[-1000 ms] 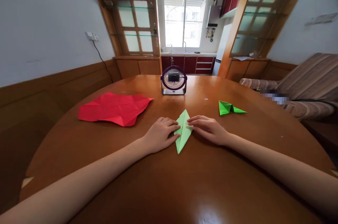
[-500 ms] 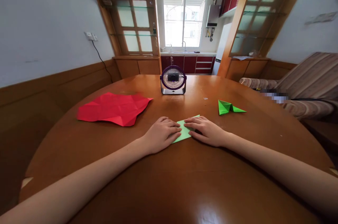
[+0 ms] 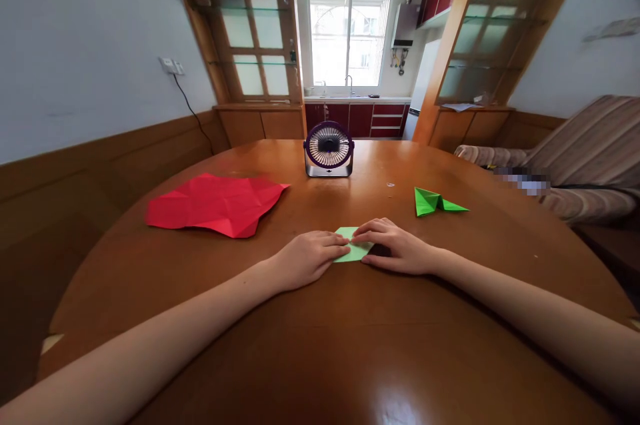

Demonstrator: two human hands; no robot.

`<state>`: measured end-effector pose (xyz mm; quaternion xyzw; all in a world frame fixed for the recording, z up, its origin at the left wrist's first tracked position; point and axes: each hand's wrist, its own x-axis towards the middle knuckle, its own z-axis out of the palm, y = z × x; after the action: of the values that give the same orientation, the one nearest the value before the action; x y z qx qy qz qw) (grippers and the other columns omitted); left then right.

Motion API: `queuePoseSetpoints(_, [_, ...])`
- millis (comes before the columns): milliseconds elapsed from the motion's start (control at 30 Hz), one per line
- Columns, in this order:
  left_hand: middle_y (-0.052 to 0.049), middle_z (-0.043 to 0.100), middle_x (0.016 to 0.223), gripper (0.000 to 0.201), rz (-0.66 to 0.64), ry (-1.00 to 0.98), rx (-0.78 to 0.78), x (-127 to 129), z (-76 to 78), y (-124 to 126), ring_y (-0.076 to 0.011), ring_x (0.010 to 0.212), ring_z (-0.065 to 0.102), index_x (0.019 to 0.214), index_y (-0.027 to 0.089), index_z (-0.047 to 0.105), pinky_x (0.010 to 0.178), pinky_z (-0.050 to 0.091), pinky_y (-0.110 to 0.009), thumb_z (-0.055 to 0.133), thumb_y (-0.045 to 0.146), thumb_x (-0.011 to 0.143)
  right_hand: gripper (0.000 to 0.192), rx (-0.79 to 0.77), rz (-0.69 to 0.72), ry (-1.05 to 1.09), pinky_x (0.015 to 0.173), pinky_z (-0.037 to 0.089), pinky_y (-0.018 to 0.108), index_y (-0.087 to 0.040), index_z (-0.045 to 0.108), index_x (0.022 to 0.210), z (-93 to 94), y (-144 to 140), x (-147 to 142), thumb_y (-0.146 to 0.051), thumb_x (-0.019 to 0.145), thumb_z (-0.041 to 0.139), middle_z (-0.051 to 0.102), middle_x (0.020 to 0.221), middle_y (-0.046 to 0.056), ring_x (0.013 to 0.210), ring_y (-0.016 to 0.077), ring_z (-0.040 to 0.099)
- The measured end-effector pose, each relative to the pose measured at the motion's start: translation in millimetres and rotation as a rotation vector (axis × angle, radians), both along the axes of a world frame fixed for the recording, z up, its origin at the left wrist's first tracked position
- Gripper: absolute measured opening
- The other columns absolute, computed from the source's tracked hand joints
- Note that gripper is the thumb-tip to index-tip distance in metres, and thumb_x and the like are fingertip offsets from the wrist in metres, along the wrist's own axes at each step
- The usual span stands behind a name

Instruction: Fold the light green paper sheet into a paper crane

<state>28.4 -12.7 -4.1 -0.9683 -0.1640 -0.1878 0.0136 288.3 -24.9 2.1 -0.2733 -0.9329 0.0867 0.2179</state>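
A folded piece of light green paper (image 3: 356, 253) lies on the table between my hands. My left hand (image 3: 310, 258) rests on its left part, fingers stretched out flat over the surface. From the other side, my right hand (image 3: 395, 246) touches the paper with bent, spread fingers; its index fingertip is near the middle and its thumb at the lower right edge. Parts of the paper's left and right sides are covered by my fingers. To the right of my hands sits a bright green folded paper shape (image 3: 434, 202), apart from them.
A creased red sheet of paper (image 3: 220, 205) lies on the left of the wooden table (image 3: 320, 345). A small purple fan (image 3: 329, 148) stands at the table's far side. Beyond the right edge is a striped armchair (image 3: 585, 151).
The light green paper has turned, so its pointed upper right corner no longer sticks out. My left fingers have straightened over it, and my right fingers have shifted slightly.
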Motion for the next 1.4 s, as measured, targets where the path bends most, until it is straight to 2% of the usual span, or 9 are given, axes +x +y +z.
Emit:
queuePoseSetpoints(133, [-0.010,0.065,0.120,0.031,0.059,-0.024,-0.056,4.7,1.2,-5.8,-0.0217,0.109,0.061,0.110,0.017,0.064,0.096,0.047,-0.036,0.046,0.038,0.095,0.023,-0.048,0.096,0.079,0.094,0.045,0.040,-0.021,0.066,0.108,-0.1,9.8,6.2,-0.031,0.090,0.058,0.065,0.110,0.009,0.103,0.0202,0.059])
queuePoseSetpoints(267, [-0.006,0.069,0.109,0.026,0.133,-0.061,-0.102,9.9,2.0,-8.8,-0.0201,0.101,0.064,0.098,0.019,0.065,0.088,0.048,-0.033,0.044,0.035,0.095,0.021,-0.060,0.097,0.085,0.093,0.046,0.038,-0.021,0.070,0.100,0.3,13.2,7.9,-0.031,0.093,0.053,0.066,0.108,0.008,0.100,0.0188,0.061])
queuePoseSetpoints(500, [-0.003,0.073,0.096,0.019,0.280,-0.135,-0.157,17.2,2.6,-12.5,-0.0190,0.086,0.067,0.091,0.021,0.066,0.079,0.050,-0.031,0.049,0.030,0.090,0.023,-0.033,-0.026,0.117,0.087,0.048,0.038,-0.018,0.067,0.090,0.6,9.7,-1.1,-0.033,0.094,0.050,0.063,0.098,0.009,0.092,0.0191,0.059])
queuePoseSetpoints(700, [-0.001,0.074,0.098,0.012,0.418,-0.300,-0.398,22.1,2.5,-12.6,-0.0190,0.089,0.069,0.070,0.020,0.067,0.080,0.052,-0.031,0.062,0.026,0.079,0.022,-0.015,-0.185,0.102,0.085,0.047,0.037,-0.017,0.061,0.085,-5.1,11.2,-8.6,-0.034,0.093,0.050,0.057,0.093,0.009,0.090,0.0199,0.055])
queuePoseSetpoints(833, [0.000,0.075,0.093,0.005,0.457,-0.357,-0.524,21.2,4.7,-10.7,-0.0184,0.088,0.069,0.077,0.020,0.069,0.082,0.052,-0.031,0.067,0.024,0.075,0.025,-0.026,-0.251,0.086,0.086,0.045,0.038,-0.017,0.058,0.080,-8.2,14.0,-9.1,-0.038,0.092,0.052,0.055,0.092,0.008,0.090,0.0204,0.052])
queuePoseSetpoints(933, [0.001,0.074,0.094,0.014,0.448,-0.327,-0.537,17.8,5.9,-7.5,-0.0179,0.088,0.068,0.089,0.022,0.071,0.081,0.052,-0.031,0.068,0.024,0.076,0.026,-0.037,-0.266,0.079,0.085,0.045,0.038,-0.017,0.058,0.078,-9.0,15.8,-9.2,-0.038,0.092,0.052,0.055,0.092,0.008,0.090,0.0203,0.052])
queuePoseSetpoints(1033, [0.001,0.072,0.101,0.018,0.351,-0.267,-0.519,12.7,4.6,-4.1,-0.0178,0.095,0.066,0.097,0.025,0.071,0.086,0.050,-0.031,0.065,0.026,0.080,0.027,-0.055,-0.288,0.088,0.084,0.045,0.038,-0.017,0.058,0.075,-9.6,17.4,-9.3,-0.040,0.090,0.055,0.055,0.090,0.008,0.089,0.0204,0.052])
queuePoseSetpoints(1167, [-0.001,0.069,0.111,0.026,0.236,-0.205,-0.386,8.0,0.4,-3.6,-0.0174,0.099,0.064,0.109,0.027,0.069,0.089,0.048,-0.032,0.054,0.026,0.089,0.028,-0.073,-0.298,0.102,0.084,0.045,0.037,-0.017,0.057,0.074,-9.7,18.7,-8.8,-0.040,0.088,0.057,0.055,0.090,0.007,0.090,0.0206,0.052])
queuePoseSetpoints(1400, [-0.003,0.066,0.110,0.028,0.192,-0.089,-0.237,9.4,2.1,-6.0,-0.0185,0.097,0.062,0.111,0.030,0.069,0.087,0.046,-0.034,0.047,0.027,0.093,0.027,-0.079,-0.268,0.126,0.085,0.044,0.036,-0.017,0.059,0.078,-6.1,15.1,-8.6,-0.041,0.090,0.055,0.056,0.089,0.007,0.090,0.0196,0.052])
